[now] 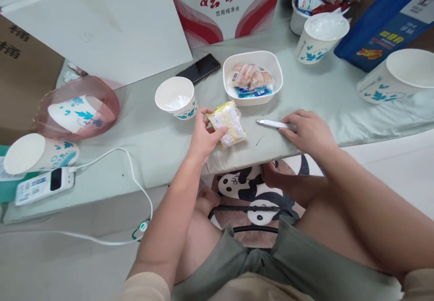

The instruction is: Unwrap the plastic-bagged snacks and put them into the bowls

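My left hand grips a yellow and clear plastic snack packet by its left side, just above the cloth-covered table. A white utility knife lies in my right hand, its tip pointing left toward the packet. The right fingers are closed around the knife's rear end. Behind the packet stands a white square bowl with several wrapped snacks and a blue packet inside. A paper cup with clear wrapping in it stands left of the packet.
A dark phone lies behind the cup. At left are a pink translucent bowl holding a tipped cup, another paper cup, and a white power bank with a cable. More cups and a blue box stand at right.
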The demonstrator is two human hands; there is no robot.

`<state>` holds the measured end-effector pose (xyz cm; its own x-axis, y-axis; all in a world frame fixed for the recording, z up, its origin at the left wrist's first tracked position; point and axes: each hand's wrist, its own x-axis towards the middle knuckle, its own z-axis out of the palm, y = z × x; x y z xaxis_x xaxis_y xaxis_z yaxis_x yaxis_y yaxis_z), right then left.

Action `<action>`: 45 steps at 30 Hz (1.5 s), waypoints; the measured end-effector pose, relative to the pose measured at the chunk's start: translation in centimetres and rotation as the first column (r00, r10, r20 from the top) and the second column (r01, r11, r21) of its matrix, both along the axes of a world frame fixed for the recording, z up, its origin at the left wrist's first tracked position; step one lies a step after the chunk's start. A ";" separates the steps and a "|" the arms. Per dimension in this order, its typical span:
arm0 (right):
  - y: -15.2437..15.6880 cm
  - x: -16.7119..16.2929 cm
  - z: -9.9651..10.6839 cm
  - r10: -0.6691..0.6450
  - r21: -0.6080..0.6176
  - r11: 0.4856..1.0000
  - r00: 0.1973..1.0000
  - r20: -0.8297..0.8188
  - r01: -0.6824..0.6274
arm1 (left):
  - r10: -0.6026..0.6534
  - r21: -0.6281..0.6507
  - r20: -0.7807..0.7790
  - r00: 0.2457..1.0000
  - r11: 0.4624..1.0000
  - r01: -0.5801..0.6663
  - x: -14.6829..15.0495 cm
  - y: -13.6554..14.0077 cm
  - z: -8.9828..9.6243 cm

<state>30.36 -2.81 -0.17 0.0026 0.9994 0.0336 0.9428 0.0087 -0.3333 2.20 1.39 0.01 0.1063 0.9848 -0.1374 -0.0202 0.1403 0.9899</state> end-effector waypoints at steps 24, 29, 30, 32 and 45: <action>-1.2 -5.1 3.0 -0.017 -0.312 0.949 0.982 -0.190 -0.044 | 0.314 -0.003 -0.007 0.950 0.950 -0.314 -1.6 0.8 -1.1; -0.5 -1.8 2.0 -0.118 -0.093 0.988 0.989 0.084 0.126 | 0.181 0.127 -0.554 0.812 0.983 -0.132 -2.4 0.7 -0.1; -0.3 -1.6 1.8 -0.118 -0.025 0.992 0.987 0.109 0.121 | 0.148 0.123 -0.619 0.771 0.988 -0.091 -2.4 0.5 0.2; -0.2 -1.9 1.5 -0.059 0.100 0.994 0.996 0.074 0.051 | 0.137 0.156 -0.676 0.724 0.987 -0.042 -2.1 0.3 0.5; 0.4 -8.1 0.9 0.460 0.151 0.886 0.871 -0.171 -0.438 | -0.129 0.181 -0.631 0.765 0.934 0.307 -2.1 -0.3 0.0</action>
<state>22.27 -2.45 0.68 -0.4280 0.8851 0.1829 0.7439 0.4599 -0.4848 0.07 1.10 0.02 0.3054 0.9522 0.0077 0.5881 -0.1950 0.7850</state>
